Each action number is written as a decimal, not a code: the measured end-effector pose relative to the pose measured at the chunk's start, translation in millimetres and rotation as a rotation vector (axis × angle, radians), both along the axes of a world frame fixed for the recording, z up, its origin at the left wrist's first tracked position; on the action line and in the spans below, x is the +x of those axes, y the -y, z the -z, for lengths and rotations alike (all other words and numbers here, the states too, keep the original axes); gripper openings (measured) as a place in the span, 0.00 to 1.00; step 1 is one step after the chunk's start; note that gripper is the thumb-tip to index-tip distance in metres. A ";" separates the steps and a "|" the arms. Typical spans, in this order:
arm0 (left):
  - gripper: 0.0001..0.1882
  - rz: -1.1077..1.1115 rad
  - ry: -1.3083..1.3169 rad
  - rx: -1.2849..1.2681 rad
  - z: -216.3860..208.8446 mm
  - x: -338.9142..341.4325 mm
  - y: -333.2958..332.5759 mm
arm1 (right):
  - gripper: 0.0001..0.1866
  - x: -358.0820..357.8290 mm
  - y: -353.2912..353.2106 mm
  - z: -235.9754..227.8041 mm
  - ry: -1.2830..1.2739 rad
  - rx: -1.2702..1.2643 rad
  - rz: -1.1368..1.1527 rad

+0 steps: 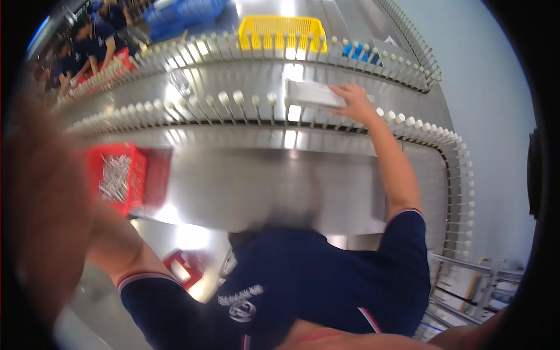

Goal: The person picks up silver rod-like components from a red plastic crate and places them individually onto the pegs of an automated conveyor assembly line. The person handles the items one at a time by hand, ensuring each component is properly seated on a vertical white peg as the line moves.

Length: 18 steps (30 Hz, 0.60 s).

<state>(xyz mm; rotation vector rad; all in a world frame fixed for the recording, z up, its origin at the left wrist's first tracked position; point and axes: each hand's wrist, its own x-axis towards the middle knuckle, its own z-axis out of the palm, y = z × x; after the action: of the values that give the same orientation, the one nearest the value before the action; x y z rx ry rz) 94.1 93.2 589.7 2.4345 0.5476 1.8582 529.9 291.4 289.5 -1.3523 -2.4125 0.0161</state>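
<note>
A: First entry, Right hand [353, 102]?
B: Stretched across the table [233, 186] to the near row of white-tipped rods [238, 98]. Fingers [343, 90] bent over the right end of a white block [312, 93], pinching it. Thumb side hard to make out.

A: Exact place of white block?
B: Above the near row, screening several rod tips from view. Edges softened by blur. Cannot tell whether touching the rods.

A: Next entry, Left hand [46, 198]?
B: Close to the lens at the left rim: a large blurred mass, partly lost in the dark border. Cannot tell whether spread, pressed together or pinching anything.

A: Left end of table?
B: One red basket [137, 175], left part hidden behind that blur. Inside, slim shiny pieces [115, 178], too tangled to count.

A: Farther back?
B: One yellow basket [280, 22], perforated, front crossed by the far row of rods [392, 57]. One blue crate [186, 17], cut off by the upper edge. Blue items [361, 53] behind the same row, kind unclear. Co-workers [105, 38], upper left, small and overlapping.

A: Lower down?
B: One dark blue shirt [326, 280], chest emblem smeared. One red container [197, 265], blurred, bordering the left sleeve [157, 303]. One metal rack [466, 286], lower right, contents indistinct.
</note>
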 end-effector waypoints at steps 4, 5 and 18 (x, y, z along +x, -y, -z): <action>0.22 0.140 0.070 -0.028 146.3 35.0 -69.3 | 0.39 38.6 -12.6 -0.4 0.071 -0.089 0.029; 0.24 0.013 0.010 -0.311 178.8 27.5 -60.9 | 0.39 34.9 -12.2 -1.0 0.052 -0.086 0.038; 0.13 0.040 -0.711 -1.628 607.9 35.3 117.3 | 0.38 22.4 -14.1 -15.7 0.029 -0.118 0.015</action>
<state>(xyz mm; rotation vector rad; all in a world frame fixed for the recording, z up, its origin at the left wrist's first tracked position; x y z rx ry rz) 129.5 -24.1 -18.2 1.6077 1.2621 0.0193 552.2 305.5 305.3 -1.4310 -2.4593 0.1384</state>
